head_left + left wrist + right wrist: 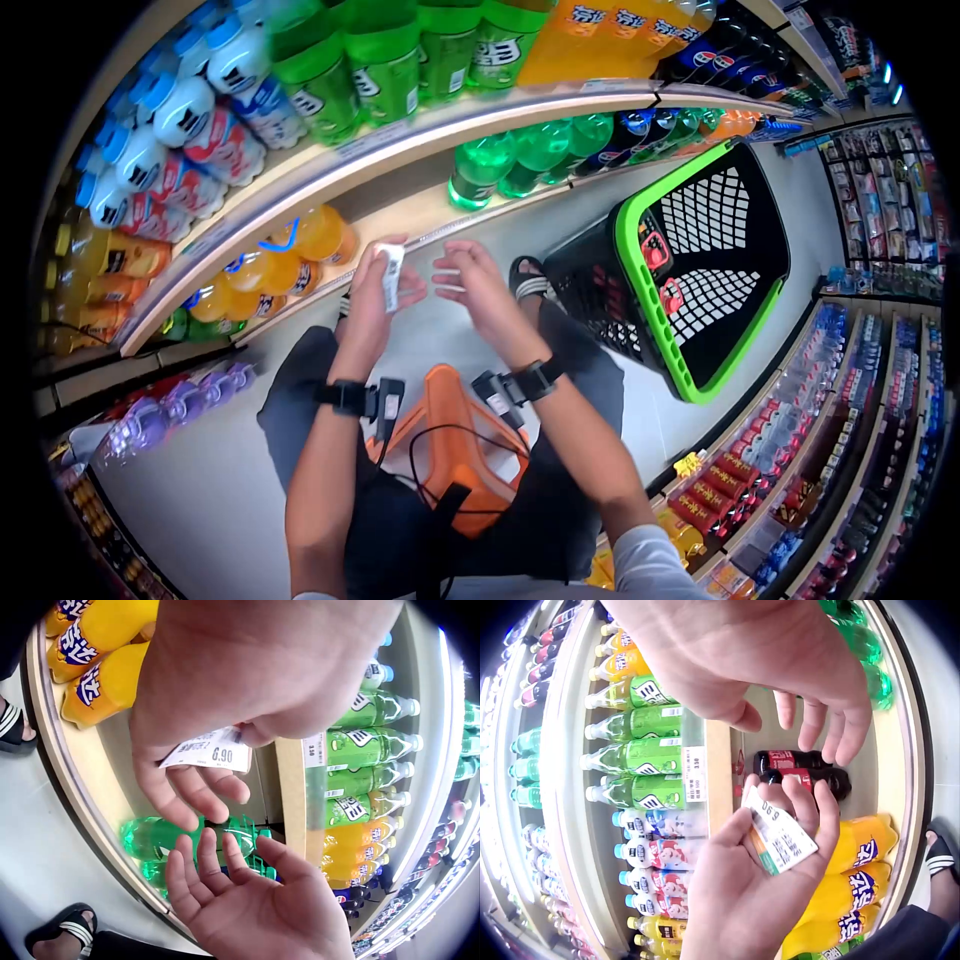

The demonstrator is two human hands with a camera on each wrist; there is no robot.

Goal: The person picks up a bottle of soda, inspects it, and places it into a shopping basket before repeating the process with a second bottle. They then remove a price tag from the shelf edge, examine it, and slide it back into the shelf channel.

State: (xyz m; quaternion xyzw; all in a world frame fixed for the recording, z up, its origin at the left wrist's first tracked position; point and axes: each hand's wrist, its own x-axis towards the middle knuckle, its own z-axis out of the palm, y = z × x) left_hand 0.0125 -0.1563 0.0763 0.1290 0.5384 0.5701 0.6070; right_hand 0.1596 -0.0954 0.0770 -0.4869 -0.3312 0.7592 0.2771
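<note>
A small white price tag (391,275) marked 6.90 is pinched between the thumb and fingers of my left hand (370,305). In the right wrist view the printed tag (781,831) lies across the left hand's fingers, showing a green strip along one edge. My right hand (482,292) is beside it with fingers loosely bent and holds nothing. Both hands are in front of the bottom shelf (400,218), between orange soda bottles (322,235) on the left and green soda bottles (482,165) on the right. Dark cola bottles (802,778) show deeper in that shelf.
A black shopping basket (700,270) with a green rim stands to the right, with red items inside. Below my arms is an orange stool (450,440) between my knees. The upper shelf holds green bottles (380,70). Purple items (180,400) hang at left; more stocked shelves (780,470) line the right.
</note>
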